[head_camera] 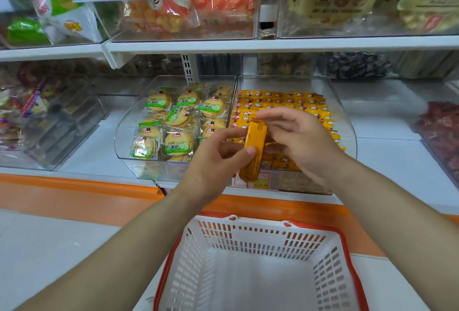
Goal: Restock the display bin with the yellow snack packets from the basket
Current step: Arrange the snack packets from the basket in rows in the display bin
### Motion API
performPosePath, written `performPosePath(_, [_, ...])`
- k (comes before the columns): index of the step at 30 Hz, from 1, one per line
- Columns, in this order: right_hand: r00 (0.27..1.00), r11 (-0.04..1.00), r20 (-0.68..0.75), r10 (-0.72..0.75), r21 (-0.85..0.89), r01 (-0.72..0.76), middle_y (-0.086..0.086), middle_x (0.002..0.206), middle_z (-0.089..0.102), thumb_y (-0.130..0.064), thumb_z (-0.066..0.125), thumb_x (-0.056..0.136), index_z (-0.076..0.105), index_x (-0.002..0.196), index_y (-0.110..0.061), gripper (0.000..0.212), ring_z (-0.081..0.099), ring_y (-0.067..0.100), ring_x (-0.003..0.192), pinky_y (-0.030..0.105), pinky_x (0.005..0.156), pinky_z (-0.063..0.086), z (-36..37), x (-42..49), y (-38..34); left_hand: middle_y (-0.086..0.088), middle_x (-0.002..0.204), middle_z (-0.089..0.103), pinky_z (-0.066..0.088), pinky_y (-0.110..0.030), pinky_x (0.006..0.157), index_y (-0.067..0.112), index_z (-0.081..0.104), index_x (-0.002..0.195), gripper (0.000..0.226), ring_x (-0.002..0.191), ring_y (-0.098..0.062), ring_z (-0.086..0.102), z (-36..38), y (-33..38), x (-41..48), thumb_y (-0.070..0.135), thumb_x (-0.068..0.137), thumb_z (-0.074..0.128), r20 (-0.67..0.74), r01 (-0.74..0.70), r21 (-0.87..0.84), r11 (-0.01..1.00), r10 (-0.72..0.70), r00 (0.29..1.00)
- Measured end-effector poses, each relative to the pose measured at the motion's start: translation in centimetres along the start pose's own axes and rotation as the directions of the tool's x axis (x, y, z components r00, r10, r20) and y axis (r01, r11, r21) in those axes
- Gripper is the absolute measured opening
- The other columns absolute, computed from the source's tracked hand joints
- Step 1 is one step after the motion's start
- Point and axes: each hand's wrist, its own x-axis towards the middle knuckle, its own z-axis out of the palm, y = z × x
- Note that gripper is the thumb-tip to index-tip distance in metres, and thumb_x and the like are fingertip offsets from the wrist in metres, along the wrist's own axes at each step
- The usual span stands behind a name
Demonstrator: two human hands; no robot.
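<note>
A stack of yellow snack packets [253, 146] stands on edge between my hands, in front of the clear display bin [347, 136]. My left hand [213, 164] grips the stack low, thumb across its face. My right hand [295, 141] touches its top end with the fingertips. Rows of the same yellow packets [285, 100] fill the bin behind my hands. The white basket with a red rim [260, 268] sits below my arms, and no packets show inside it.
A second clear bin [124, 136] to the left holds green-labelled round biscuits [178, 116]. More clear bins of snacks flank both sides and line the upper shelf [248, 46]. An orange strip [74, 186] runs along the shelf front.
</note>
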Motion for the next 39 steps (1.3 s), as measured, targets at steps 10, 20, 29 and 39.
performPosePath(10, [0.991, 0.998, -0.132, -0.029, -0.062, 0.021, 0.000, 0.088, 0.076, -0.020, 0.074, 0.089, 0.069, 0.105, -0.032, 0.020, 0.074, 0.017, 0.086, 0.032, 0.074, 0.061, 1.0, 0.1, 0.3, 0.009, 0.093, 0.065, 0.055, -0.022, 0.059, 0.032, 0.065, 0.102, 0.036, 0.075, -0.006, 0.061, 0.1, -0.9, 0.5, 0.034, 0.075, 0.088, -0.191, -0.125, 0.282, 0.951, 0.183, 0.964])
performPosePath(20, [0.933, 0.874, -0.238, -0.269, -0.468, 0.132, -0.008, 0.108, 0.065, -0.022, 0.069, 0.094, 0.064, 0.120, -0.030, 0.028, 0.067, 0.004, 0.088, 0.022, 0.074, 0.058, 0.2, 1.1, 0.6, 0.006, 0.115, 0.051, 0.038, -0.029, 0.088, 0.032, 0.068, 0.128, 0.045, 0.120, -0.019, 0.047, -2.1, -3.0, 2.1, 0.048, 0.086, 0.076, -0.061, -0.104, 0.748, 0.656, 0.225, 0.972])
performPosePath(29, [0.979, 0.993, -0.195, 0.067, 0.107, -0.047, 0.001, 0.090, 0.075, -0.018, 0.078, 0.085, 0.069, 0.093, -0.020, 0.012, 0.074, 0.019, 0.092, 0.033, 0.072, 0.062, -0.1, 1.1, 0.9, -0.007, 0.098, 0.075, 0.058, -0.023, 0.060, 0.022, 0.059, 0.125, 0.026, 0.081, -0.018, 0.076, -1.5, 0.0, 1.8, 0.025, 0.099, 0.063, -0.162, -0.111, -0.028, 0.993, 0.105, 0.981])
performPosePath(39, [0.980, 0.933, -0.065, -0.190, -0.324, 0.159, -0.005, 0.095, 0.069, -0.024, 0.077, 0.086, 0.051, 0.123, -0.032, 0.045, 0.072, 0.013, 0.078, 0.030, 0.069, 0.060, 0.0, 0.8, 0.2, 0.004, 0.107, 0.076, 0.061, -0.026, 0.072, 0.024, 0.059, 0.114, 0.037, 0.092, -0.011, 0.074, -1.3, -0.5, 2.9, 0.026, 0.083, 0.079, -0.187, -0.180, 0.043, 0.983, 0.185, 0.965])
